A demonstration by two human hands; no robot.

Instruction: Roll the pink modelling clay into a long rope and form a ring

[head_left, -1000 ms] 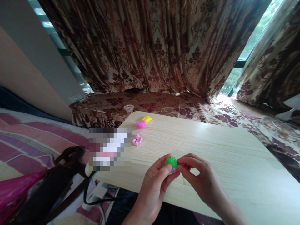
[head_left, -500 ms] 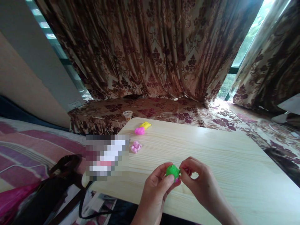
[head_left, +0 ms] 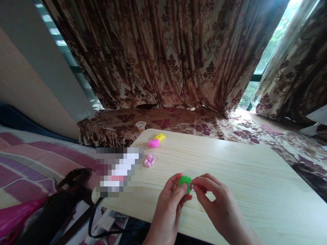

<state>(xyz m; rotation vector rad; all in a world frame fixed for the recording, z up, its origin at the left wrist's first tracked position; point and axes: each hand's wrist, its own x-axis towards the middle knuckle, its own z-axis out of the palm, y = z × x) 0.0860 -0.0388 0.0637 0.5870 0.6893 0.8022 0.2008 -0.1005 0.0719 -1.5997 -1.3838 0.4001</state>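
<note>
Above the near part of the table, my left hand (head_left: 171, 200) grips a small green lump (head_left: 184, 181), which looks like modelling clay, between thumb and fingers. A patch of magenta shows on the lump's right side. My right hand (head_left: 214, 195) is closed in a pinch at that magenta edge, with thumb and forefinger tips together. Whatever lies between those fingertips is too small to make out. Beyond my hands on the table are a crumpled pale pink piece (head_left: 149, 160), a bright pink lump (head_left: 153, 143) and a yellow packet (head_left: 160, 137).
The pale wooden table (head_left: 245, 170) reaches toward a ledge covered in patterned cloth (head_left: 176, 119). A clear plastic cup (head_left: 140, 126) stands on the ledge. A blurred-out object (head_left: 122, 170) with a black strap lies at the table's left edge. A bed with striped cover (head_left: 33, 160) is at left.
The green lump has turned and shifted slightly left in my left hand, so its magenta side shows more. My right fingertips have followed it left and stay at its edge.
</note>
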